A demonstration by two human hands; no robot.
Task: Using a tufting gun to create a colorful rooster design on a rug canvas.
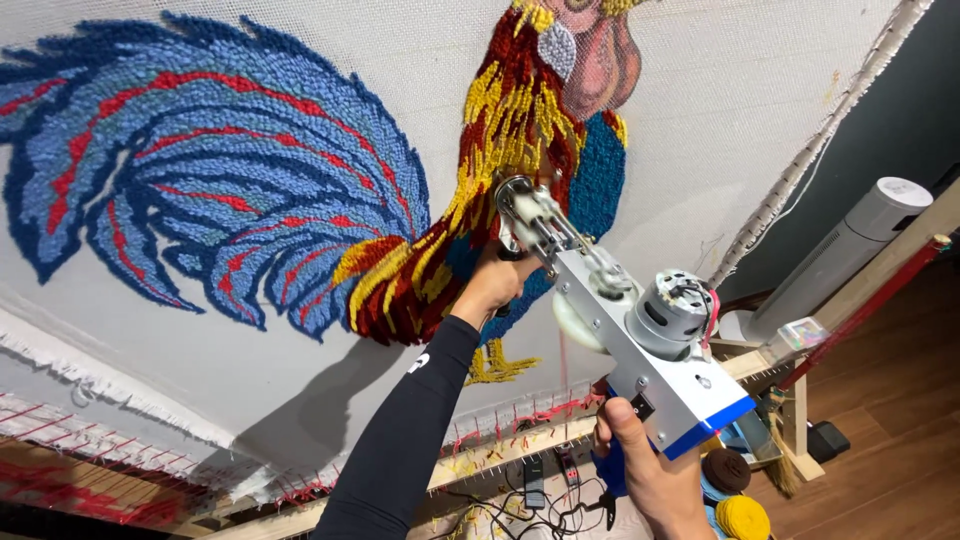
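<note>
A tufting gun [610,320] is gripped by both hands, the right hand [645,465] clenched on its near handle and the left hand [492,283] on its front grip, pressed against the rooster's body on the stretched white cloth [300,60], so steady pressure seems required for the tufting.

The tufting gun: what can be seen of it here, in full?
The tufting gun is a long silver metal box with a blue rear end, a round grey motor with red wires on its side, a pale wheel and a black switch. It points up and left, its tip at the rooster rug on white cloth. The left hand grips near the front; the right hand holds the blue handle below.
</note>
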